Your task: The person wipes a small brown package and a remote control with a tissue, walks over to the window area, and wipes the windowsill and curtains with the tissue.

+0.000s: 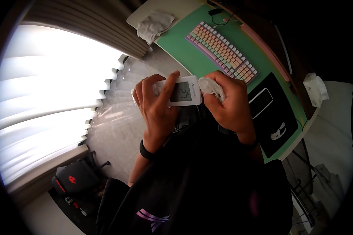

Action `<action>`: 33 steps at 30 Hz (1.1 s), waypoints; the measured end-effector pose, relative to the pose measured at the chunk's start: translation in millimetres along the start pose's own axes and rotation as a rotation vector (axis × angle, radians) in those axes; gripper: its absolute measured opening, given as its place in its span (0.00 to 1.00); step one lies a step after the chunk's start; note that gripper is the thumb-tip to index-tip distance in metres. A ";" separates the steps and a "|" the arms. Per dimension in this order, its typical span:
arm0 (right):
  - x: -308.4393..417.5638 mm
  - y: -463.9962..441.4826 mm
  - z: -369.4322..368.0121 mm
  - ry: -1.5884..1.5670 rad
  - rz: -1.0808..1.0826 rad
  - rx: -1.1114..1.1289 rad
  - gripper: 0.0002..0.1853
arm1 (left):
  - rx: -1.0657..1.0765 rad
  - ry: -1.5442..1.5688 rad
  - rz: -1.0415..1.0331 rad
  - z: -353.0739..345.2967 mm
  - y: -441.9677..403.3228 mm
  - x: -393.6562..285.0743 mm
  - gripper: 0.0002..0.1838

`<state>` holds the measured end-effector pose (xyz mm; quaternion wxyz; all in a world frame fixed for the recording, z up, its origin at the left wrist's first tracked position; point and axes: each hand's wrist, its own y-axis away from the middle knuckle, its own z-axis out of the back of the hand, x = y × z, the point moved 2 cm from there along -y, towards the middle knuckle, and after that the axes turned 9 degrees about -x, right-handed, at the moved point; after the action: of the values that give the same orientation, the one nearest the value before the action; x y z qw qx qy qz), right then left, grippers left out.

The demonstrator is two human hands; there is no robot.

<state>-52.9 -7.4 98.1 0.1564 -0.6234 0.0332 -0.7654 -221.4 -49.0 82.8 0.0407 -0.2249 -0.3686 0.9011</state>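
My left hand [155,103] is closed around a white air-conditioner remote [195,91], its fingers lying across the body. The remote's grey screen shows large digits and faces up at me. In my right hand [233,102] a crumpled white tissue [211,88] is bunched between thumb and fingers. The tissue is right beside the screen end of the remote; whether they touch I cannot tell. Both hands are held over my lap, in front of the desk edge.
On the green desk mat [178,39] lies a pastel keyboard [223,51]. A phone [261,102] and a white mouse [278,131] rest on a black pad [268,145]. A tissue pack [315,89], a grey-white cloth [155,25] and a dark backpack [76,176] are around.
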 end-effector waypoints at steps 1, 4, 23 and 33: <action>-0.3 0.2 0.9 0.000 0.007 -0.013 0.12 | 0.006 0.009 0.004 0.1 -0.2 -0.7 0.30; -2.1 2.1 3.8 -0.040 0.047 -0.054 0.07 | 0.001 0.025 -0.008 -0.4 -0.7 -2.0 0.31; -16.4 -5.2 6.0 -0.437 -0.128 0.217 0.22 | 0.063 0.157 0.035 -5.5 -3.6 -4.7 0.30; -18.7 -9.6 -2.8 -0.426 -0.069 0.285 0.24 | 0.118 0.161 0.037 -4.0 -4.1 1.1 0.26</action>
<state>-54.2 6.6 82.2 0.2202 -0.7429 -0.1300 -0.6186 -221.0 -43.2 82.8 0.0668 -0.3007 -0.3062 0.9008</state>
